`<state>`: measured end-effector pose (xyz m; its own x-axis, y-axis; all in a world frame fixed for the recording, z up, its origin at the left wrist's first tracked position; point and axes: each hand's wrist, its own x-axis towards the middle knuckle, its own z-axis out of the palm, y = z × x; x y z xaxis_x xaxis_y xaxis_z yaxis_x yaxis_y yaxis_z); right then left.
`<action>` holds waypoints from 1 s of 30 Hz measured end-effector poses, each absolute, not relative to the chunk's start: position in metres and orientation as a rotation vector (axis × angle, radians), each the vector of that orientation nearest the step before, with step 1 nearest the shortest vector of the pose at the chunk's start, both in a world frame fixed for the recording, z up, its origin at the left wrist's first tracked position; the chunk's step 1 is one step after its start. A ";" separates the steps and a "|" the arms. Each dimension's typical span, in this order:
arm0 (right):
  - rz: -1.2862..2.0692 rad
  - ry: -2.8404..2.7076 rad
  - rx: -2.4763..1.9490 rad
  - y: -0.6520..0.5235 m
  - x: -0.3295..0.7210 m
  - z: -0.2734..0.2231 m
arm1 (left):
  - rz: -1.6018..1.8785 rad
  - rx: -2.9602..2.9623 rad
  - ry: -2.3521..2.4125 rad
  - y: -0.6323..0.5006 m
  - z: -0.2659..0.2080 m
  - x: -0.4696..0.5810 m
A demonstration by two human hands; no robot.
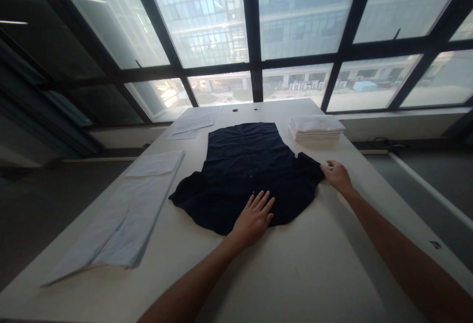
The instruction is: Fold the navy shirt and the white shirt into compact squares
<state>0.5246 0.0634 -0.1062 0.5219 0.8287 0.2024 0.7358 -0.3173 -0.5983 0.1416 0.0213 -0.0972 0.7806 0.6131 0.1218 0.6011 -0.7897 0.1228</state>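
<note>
A dark navy shirt point(242, 158) lies spread flat on the white table point(295, 269), small buttons showing down its middle. Its short sleeves stick out to the left and right. My left hand point(254, 217) rests flat on the part of the shirt closest to me, fingers stretched out. At the right, my right hand point(335, 174) pinches the end of the shirt's right-side sleeve point(310, 164) between thumb and fingers.
Folded white cloths point(316, 127) are stacked at the back right. Along the left side lies a long folded white garment point(114, 214), with sheets of paper point(195, 121) beyond it. Tall windows point(295, 13) stand behind the table.
</note>
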 end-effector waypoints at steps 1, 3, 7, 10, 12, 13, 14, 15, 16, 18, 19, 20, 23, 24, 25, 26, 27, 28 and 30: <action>0.205 -1.293 -2.130 0.066 0.524 -0.106 | 0.246 2.890 0.991 0.021 -0.097 0.142; 0.212 -1.336 -2.175 0.071 0.519 -0.106 | 0.269 2.885 0.997 0.022 -0.099 0.142; 0.320 -1.238 -2.233 0.080 0.513 -0.099 | 0.344 2.874 0.990 0.023 -0.105 0.141; 0.567 -1.095 -2.158 0.085 0.514 -0.086 | 0.374 2.862 0.993 0.024 -0.109 0.141; 0.650 -1.077 -2.102 0.089 0.513 -0.074 | 0.375 2.849 1.001 0.024 -0.110 0.141; 0.663 -1.080 -2.080 0.091 0.510 -0.067 | 0.372 2.844 1.003 0.024 -0.110 0.142; 0.673 -1.075 -2.061 0.093 0.506 -0.060 | 0.368 2.840 1.001 0.024 -0.109 0.142; 0.695 -1.067 -2.033 0.095 0.500 -0.053 | 0.364 2.837 0.999 0.024 -0.109 0.142; 0.738 -1.061 -1.986 0.098 0.493 -0.046 | 0.360 2.835 0.995 0.024 -0.108 0.142; 0.902 -1.078 -1.817 0.103 0.476 -0.036 | 0.354 2.830 0.997 0.023 -0.106 0.141; 1.003 -1.102 -1.706 0.106 0.467 -0.032 | 0.354 2.828 1.000 0.023 -0.105 0.141; 1.089 -1.133 -1.605 0.109 0.459 -0.030 | 0.359 2.825 1.002 0.022 -0.104 0.141; 1.030 -1.263 -1.591 0.119 0.436 -0.037 | 0.388 2.808 1.000 0.021 -0.103 0.141; 0.886 -1.328 -1.654 0.122 0.431 -0.043 | 0.397 2.804 0.998 0.021 -0.103 0.141; 0.706 -1.408 -1.710 0.124 0.425 -0.052 | 0.403 2.800 0.997 0.021 -0.103 0.141; 0.522 -1.509 -1.744 0.124 0.420 -0.061 | 0.408 2.798 0.997 0.021 -0.104 0.141; 0.359 -1.623 -1.755 0.124 0.416 -0.072 | 0.413 2.798 0.998 0.021 -0.104 0.141; 0.236 -1.742 -1.758 0.123 0.412 -0.083 | 0.419 2.798 0.998 0.021 -0.105 0.141; 0.116 -1.942 -1.799 0.117 0.407 -0.103 | 0.428 2.800 1.001 0.021 -0.106 0.141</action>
<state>0.4066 0.1172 -0.1032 -0.0143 0.9569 0.2902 0.9156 0.1292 -0.3808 0.1415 0.0215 -0.1060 0.7385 0.6378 0.2187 0.5987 -0.7695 0.2223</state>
